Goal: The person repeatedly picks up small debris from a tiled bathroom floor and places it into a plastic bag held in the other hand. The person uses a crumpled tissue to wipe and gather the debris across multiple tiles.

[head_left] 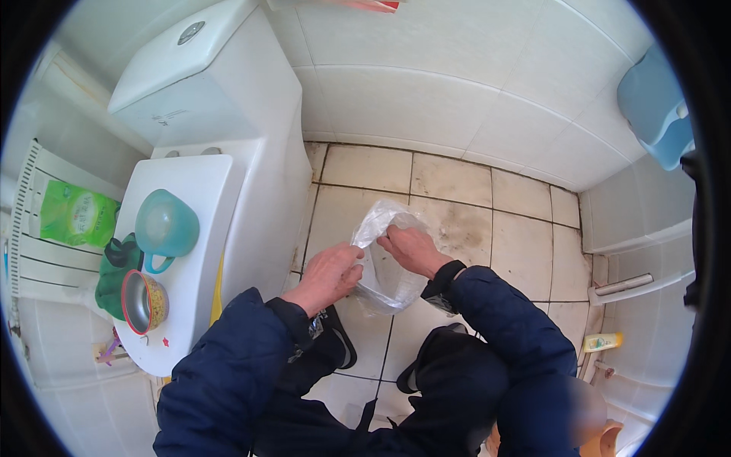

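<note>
A thin clear plastic bag [390, 294] hangs or stands between my hands, low over the tiled floor and in front of my feet, with its mouth facing up. My left hand [328, 276] pinches the bag's left rim between thumb and fingers. On the other side, my right hand [414, 250] has its fingers curled on the bag's upper right rim. Its fingertips are partly hidden by the hand itself. Whether the bag's bottom touches the floor is hard to tell.
Left is a white toilet [274, 131]; on its closed lid [214, 177] are a teal plastic cup [165, 223] and a red-rimmed metal bowl [145, 303]. A green packet [77, 213] lies beyond. A yellow bottle [602, 342] and blue plastic container [654, 105] are at right.
</note>
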